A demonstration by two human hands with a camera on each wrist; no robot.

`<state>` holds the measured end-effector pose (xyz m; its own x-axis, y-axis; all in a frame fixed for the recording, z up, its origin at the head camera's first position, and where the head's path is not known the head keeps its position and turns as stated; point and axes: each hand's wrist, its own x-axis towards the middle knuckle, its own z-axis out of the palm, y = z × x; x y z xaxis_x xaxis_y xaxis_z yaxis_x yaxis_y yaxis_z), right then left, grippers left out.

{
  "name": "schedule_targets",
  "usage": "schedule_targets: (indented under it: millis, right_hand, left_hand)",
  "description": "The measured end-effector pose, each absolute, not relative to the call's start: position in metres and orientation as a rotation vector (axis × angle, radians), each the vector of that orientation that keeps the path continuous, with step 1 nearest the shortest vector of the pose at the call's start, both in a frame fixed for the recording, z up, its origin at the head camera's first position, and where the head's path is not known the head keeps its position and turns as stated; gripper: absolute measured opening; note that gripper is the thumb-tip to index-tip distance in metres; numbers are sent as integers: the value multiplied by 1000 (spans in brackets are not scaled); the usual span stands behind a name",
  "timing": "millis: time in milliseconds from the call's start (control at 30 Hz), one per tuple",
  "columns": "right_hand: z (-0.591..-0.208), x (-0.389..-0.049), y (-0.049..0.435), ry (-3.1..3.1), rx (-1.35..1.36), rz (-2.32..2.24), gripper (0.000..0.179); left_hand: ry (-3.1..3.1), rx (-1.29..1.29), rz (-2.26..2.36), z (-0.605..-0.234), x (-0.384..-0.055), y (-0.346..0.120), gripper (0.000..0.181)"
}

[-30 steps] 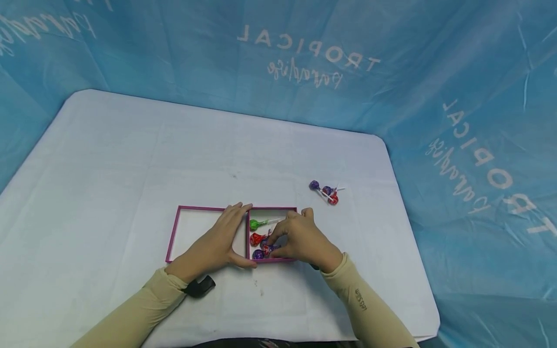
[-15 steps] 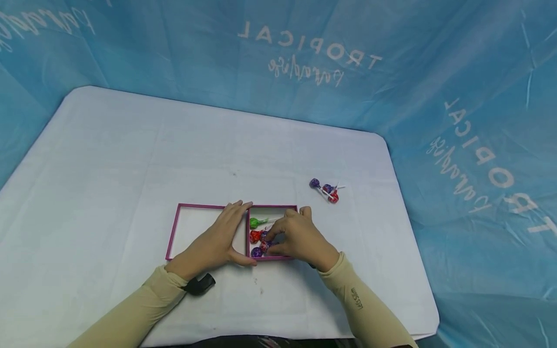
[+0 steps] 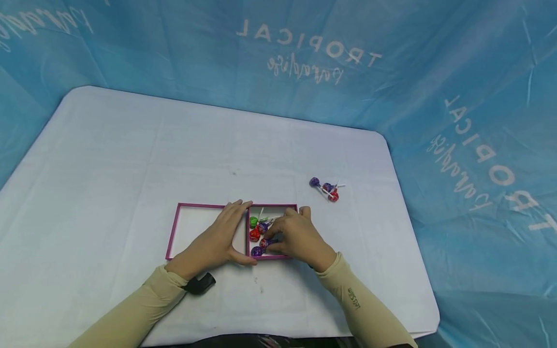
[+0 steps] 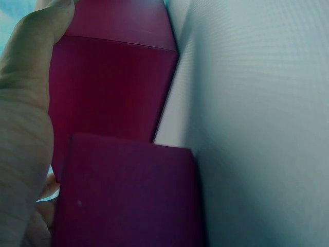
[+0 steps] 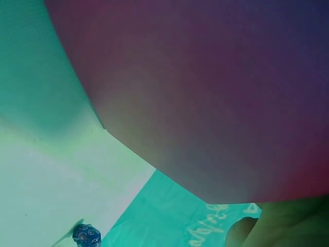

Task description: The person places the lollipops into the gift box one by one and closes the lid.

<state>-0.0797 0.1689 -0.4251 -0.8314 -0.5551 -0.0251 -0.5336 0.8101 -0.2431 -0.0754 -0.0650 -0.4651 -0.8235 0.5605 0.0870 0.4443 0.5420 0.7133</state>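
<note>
Nearest in: the left sleeve point(image 3: 130, 309) and right sleeve point(image 3: 363, 304) reach over the near edge of the white table point(image 3: 217, 145), a black device point(image 3: 200, 284) at the left cuff.
Left hand point(image 3: 213, 241): stretched wide, clenching nothing, thumb at the near wall of the magenta box point(image 4: 113, 87), fingertips across at its far wall!
Right hand point(image 3: 300, 239): down into the box's right section, thumb and fingers curled, grasping a red-and-purple lollipop point(image 3: 263, 244).
Box's spot: toward the table's near edge.
Lined up inside: purple lollipop point(image 3: 256, 251) by the near left corner, red lollipop point(image 3: 254, 235) along the left wall, blue-purple lollipop point(image 3: 263, 227) just beside it, green lollipop point(image 3: 253, 222) farther up.
Farther out: three loose lollipops point(image 3: 327, 187), bunched beyond the box's far right corner.
Past the far edge: a blue curtain point(image 3: 196, 58), white lettering across it.
</note>
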Motion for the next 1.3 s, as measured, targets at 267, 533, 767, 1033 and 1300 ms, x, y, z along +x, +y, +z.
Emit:
schedule_targets:
  millis: [267, 533, 767, 1033, 1300]
  right_hand:
    - [-422, -79, 168, 2897, -851, -347, 23]
    - [-420, -79, 171, 2915, -843, -357, 24]
    - [-420, -78, 178, 2941, -800, -470, 23]
    - [-415, -85, 189, 2930, -711, -840, 18]
    - [-417, -102, 208, 2961, -590, -1091, 14]
  left_hand:
    - [2626, 867, 1153, -466, -76, -65, 131]
    - [2626, 860, 1152, -465, -78, -63, 131]
    - [2614, 842, 1145, -464, -77, -63, 132]
    - [2610, 852, 1175, -467, -81, -63, 132]
    - [2598, 816, 1137, -470, -82, -63, 133]
